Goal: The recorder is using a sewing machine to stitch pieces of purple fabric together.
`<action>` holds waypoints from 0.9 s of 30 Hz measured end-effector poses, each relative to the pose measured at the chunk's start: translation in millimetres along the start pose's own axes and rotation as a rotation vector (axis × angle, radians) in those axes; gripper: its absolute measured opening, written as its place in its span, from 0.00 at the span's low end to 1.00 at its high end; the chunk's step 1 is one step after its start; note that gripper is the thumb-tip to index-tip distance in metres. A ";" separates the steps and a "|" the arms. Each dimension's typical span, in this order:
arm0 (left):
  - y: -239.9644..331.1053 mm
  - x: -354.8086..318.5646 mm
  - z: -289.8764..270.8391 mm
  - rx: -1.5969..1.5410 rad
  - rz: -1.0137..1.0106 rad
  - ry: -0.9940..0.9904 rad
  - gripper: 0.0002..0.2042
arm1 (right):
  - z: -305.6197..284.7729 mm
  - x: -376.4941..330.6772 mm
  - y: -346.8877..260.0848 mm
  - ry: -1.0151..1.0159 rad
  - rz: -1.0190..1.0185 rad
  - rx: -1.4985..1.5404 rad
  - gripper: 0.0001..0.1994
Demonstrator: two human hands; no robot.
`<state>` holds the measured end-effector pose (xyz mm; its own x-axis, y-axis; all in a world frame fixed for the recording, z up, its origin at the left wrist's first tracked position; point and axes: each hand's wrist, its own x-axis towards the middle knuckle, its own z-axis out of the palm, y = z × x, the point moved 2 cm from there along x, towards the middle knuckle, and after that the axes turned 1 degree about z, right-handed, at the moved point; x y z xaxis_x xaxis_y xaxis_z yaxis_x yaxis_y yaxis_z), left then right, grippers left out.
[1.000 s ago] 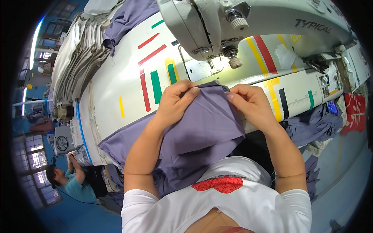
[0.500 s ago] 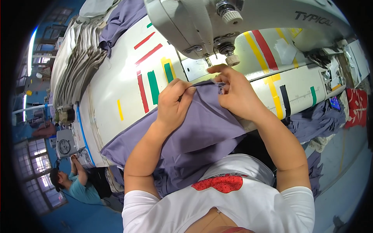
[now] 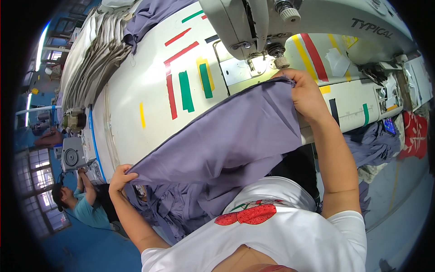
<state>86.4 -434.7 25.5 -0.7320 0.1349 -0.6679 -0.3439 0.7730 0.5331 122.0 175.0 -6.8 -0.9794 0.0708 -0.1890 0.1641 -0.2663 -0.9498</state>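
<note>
A piece of purple-grey fabric [image 3: 226, 131] stretches between my two hands, its far edge pulled into a long slanting line. My left hand [image 3: 120, 178] pinches its left corner at the table's near left edge. At the other end, my right hand [image 3: 306, 93] grips the upper right corner, just in front of the sewing machine [image 3: 240, 27]. The needle and presser foot area [image 3: 256, 65] sits a little beyond the fabric's edge, apart from it. More gathered cloth of the same colour [image 3: 181, 204] hangs over my lap.
Coloured tape strips [image 3: 185, 90] mark the white table [image 3: 122, 118]. A stack of pale cut cloth [image 3: 90, 59] stands at the far left, beside more purple fabric [image 3: 156, 18]. Purple cloth [image 3: 374, 143] and a red patterned cloth [image 3: 413, 131] lie right. Another person [image 3: 88, 204] works at the left.
My left hand has moved from beside my right hand down and left to the fabric's far corner. My right hand has shifted slightly right, and the fabric is now drawn out lengthwise.
</note>
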 end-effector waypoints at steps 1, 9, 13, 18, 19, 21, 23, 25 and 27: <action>-18.8 -2.2 -5.2 -0.221 0.084 0.090 0.09 | -0.5 -0.9 -1.1 0.000 0.002 -0.070 0.06; -41.2 51.7 -98.7 -0.413 0.374 0.441 0.10 | 20.6 -13.0 0.0 -0.041 -0.008 0.054 0.13; 61.7 114.5 -64.5 0.771 -0.039 0.762 0.12 | 36.9 -4.8 10.7 0.081 -0.028 -0.191 0.13; 254.8 121.6 120.4 0.247 0.805 0.618 0.11 | 39.6 -3.7 17.2 0.091 -0.026 -0.213 0.14; 278.4 113.6 160.0 0.156 0.890 0.332 0.11 | 38.7 -4.3 18.2 0.106 0.005 -0.233 0.14; 315.4 101.7 209.1 0.248 0.916 0.018 0.11 | 38.5 -4.7 17.3 0.118 -0.037 -0.292 0.13; 337.6 96.1 226.1 0.291 0.954 -0.080 0.10 | 39.0 -4.9 17.6 0.109 -0.001 -0.280 0.13; 346.9 95.2 232.1 0.270 0.972 -0.103 0.10 | 39.4 -5.2 17.2 0.103 0.030 -0.260 0.12; 348.2 96.7 234.0 0.238 1.026 -0.070 0.09 | 38.5 -5.7 16.5 0.132 0.045 -0.183 0.12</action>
<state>33.6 -7.4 25.0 -0.5686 0.8225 0.0128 0.5506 0.3689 0.7488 125.8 133.3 -11.8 -0.9488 0.1908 -0.2517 0.2376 -0.0938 -0.9668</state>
